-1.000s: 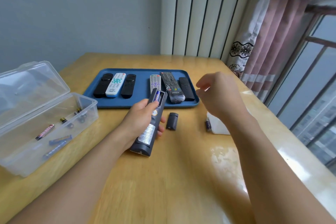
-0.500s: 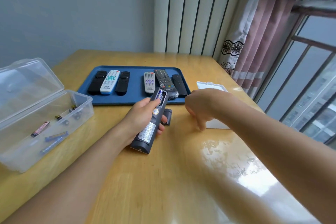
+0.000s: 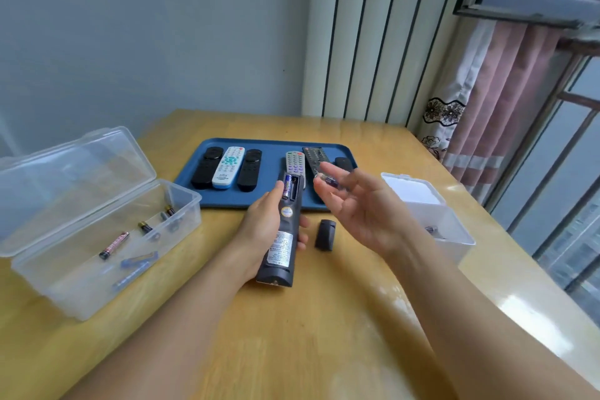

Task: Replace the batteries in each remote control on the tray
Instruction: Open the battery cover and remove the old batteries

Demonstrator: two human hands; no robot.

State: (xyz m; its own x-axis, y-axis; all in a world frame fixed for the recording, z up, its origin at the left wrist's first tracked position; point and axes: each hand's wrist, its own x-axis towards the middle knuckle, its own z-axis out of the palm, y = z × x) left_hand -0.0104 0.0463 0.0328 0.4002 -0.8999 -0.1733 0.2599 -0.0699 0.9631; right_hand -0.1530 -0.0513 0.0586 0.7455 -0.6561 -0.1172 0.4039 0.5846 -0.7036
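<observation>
From the head view, your left hand (image 3: 264,230) grips a dark remote (image 3: 281,234) face down, fingers curled round its body, just above the wooden table (image 3: 324,334). Its battery bay is open at the far end: one blue battery (image 3: 287,186) sits in the left slot and the slot beside it is bare. The remote's black cover (image 3: 325,235) lies flat on the table just right of your left hand, apart from it.

Your right hand (image 3: 360,204) is raised palm-up over the near edge of the blue tray (image 3: 259,200), pinching a purple battery (image 3: 329,181) between thumb and forefinger while the other fingers spread loosely. The battery is just right of the open bay, not touching the remote.

On the tray, three remotes lie side by side at the left: black (image 3: 206,167), white with blue trim (image 3: 228,166), black (image 3: 249,169). At the right lie a grey one (image 3: 294,163), a dark one (image 3: 313,157) and a small black one (image 3: 342,163), partly hidden by your hand.

A clear box (image 3: 107,286) with its lid up stands at the left, with several loose batteries (image 3: 114,245) on its floor. A white box (image 3: 444,224) stands behind your right forearm, with a small battery end visible inside.
</observation>
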